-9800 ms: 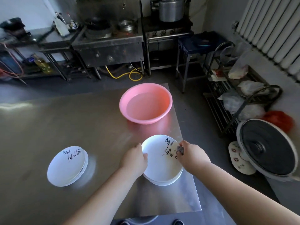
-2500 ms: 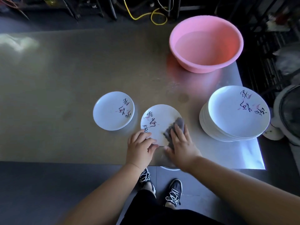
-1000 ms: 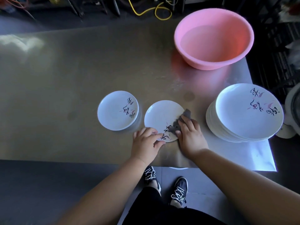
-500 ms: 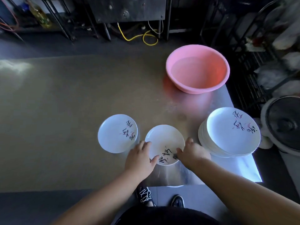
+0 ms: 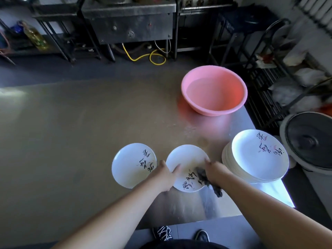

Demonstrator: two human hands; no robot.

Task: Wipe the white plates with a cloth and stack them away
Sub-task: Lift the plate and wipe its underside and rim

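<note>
Black brush-written characters with small reddish marks beside them stand on the left plate along its right side, on the middle plate at its near edge, and on the top plate of the right stack toward its far right. They look like Chinese calligraphy, but the strokes are too small and blurred to read.

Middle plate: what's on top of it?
On the middle plate, the left hand rests on the near-left rim; the right hand holds a dark cloth on its right side. Its black printed characters show between them. The surface under hands and cloth is hidden.
</note>
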